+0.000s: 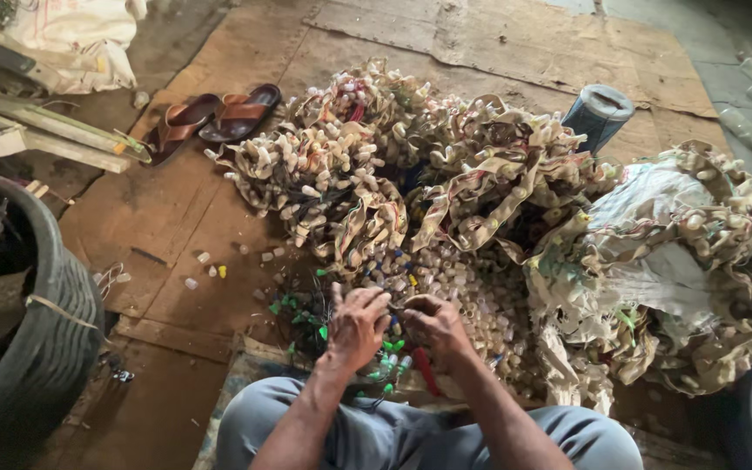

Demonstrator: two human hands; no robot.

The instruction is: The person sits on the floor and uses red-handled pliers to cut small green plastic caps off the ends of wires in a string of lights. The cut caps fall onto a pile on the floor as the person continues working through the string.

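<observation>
Pinching, both hands' fingers (391, 306) closed, seemingly on small wire (398, 305)

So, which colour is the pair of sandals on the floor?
The sandals are brown, seen in the head view.

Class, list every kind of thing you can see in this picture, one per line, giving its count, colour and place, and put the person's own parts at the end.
Heaps of beige fabric strips studded with small pale caps: several, beige, centre and right of the floor.
Loose small pale caps: many, off-white, in front of the hands.
Small green-tipped pieces: several, green, by the left hand.
Brown sandals: two, brown, upper left.
Grey-blue cylinder: one, upper right.
Black rubber tyre: one, left edge.
White woven sack: one, top left corner.
Brown board floor covering: brown, under everything.
Grey trousers: bottom centre.
Left hand: fingers pinching a small item, too small to identify.
Right hand: touching the left, working the same item.
</observation>
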